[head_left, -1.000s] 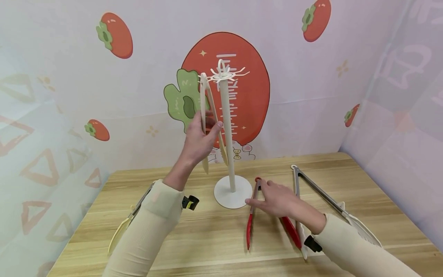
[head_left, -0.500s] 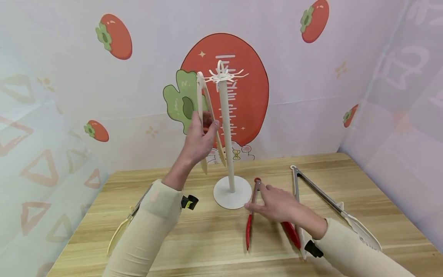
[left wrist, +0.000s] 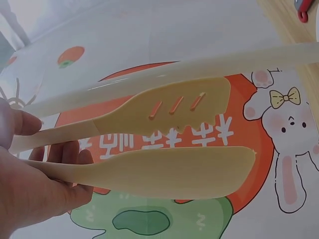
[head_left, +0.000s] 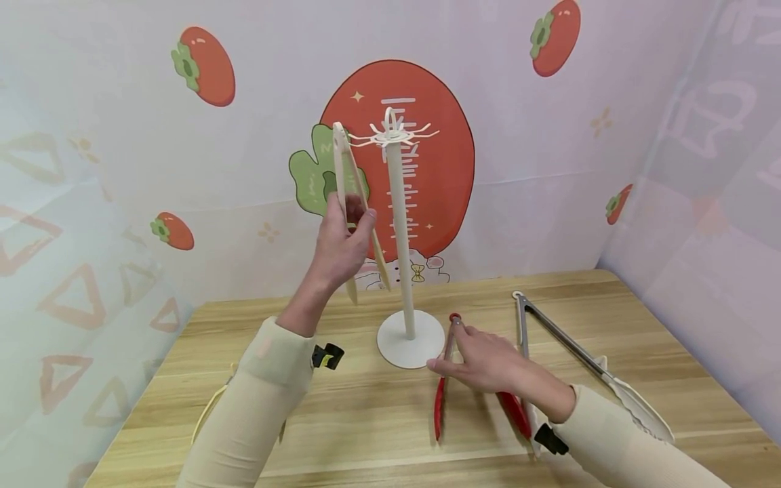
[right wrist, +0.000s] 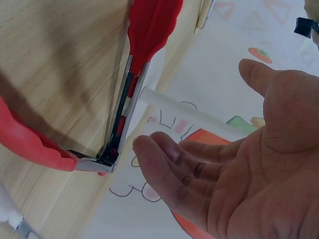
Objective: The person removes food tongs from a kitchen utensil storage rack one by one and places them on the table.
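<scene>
My left hand [head_left: 342,247] holds a pair of cream tongs [head_left: 339,166] by the arms, upright, heads down. In the left wrist view the yellowish heads [left wrist: 169,172] stand apart, one slotted with a toothed edge. The top of the tongs is just left of the hooks on a white utensil stand [head_left: 401,224]; whether it touches a hook I cannot tell. My right hand [head_left: 491,359], fingers extended and holding nothing, is over spread red-tipped tongs [head_left: 438,407] on the table and partly hides them. The right wrist view shows the palm apart from the red tongs [right wrist: 154,25].
Long grey-armed tongs with white heads [head_left: 561,332] lie spread at the right, partly under my right arm. A yellow-edged utensil [head_left: 207,410] at the left is mostly hidden by my left sleeve. A patterned cloth backdrop [head_left: 256,149] stands behind the wooden table [head_left: 342,434].
My left hand has moved left with the cream tongs, whose top has shifted from at the left hook to beside the hook tips. The right hand has barely moved.
</scene>
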### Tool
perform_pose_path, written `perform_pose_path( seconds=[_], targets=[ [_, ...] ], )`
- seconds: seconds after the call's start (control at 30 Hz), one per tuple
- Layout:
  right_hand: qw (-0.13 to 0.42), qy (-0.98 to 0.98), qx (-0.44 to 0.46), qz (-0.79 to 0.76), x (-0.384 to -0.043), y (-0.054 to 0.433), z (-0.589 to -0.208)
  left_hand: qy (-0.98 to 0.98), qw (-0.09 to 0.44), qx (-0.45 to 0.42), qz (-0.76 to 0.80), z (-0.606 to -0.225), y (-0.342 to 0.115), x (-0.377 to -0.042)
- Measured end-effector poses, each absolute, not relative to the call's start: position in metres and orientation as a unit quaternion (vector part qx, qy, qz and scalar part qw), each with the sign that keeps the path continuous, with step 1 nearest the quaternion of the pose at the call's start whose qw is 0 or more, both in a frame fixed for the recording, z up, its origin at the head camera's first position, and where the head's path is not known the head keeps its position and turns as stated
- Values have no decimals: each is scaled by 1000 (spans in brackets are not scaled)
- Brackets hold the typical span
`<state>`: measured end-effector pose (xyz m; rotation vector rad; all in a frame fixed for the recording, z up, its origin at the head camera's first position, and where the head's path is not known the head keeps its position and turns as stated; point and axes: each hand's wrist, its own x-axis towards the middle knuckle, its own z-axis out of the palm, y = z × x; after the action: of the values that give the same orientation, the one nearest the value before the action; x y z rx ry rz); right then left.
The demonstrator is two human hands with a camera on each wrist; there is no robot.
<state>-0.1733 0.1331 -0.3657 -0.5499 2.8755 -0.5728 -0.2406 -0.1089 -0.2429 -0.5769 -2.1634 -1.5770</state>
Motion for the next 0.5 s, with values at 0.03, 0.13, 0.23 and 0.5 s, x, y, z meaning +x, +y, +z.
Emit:
perform_pose_path(
  seconds=[0.03,0.13,0.23,0.5],
  targets=[
    [79,961,-184,-192,-173,133,-366,-775,200,-204,-564,-243,-109,-240],
    [81,960,-183,-194,-173,133,-366,-774,201,-198,-566,-243,-111,-239],
    [83,960,-179,-199,-173,133,-366,-774,201,-189,-570,-244,-114,-238],
    [65,959,-181,-210,-175,133,-365,-780,202,-152,-573,-252,-125,-237]
  ],
)
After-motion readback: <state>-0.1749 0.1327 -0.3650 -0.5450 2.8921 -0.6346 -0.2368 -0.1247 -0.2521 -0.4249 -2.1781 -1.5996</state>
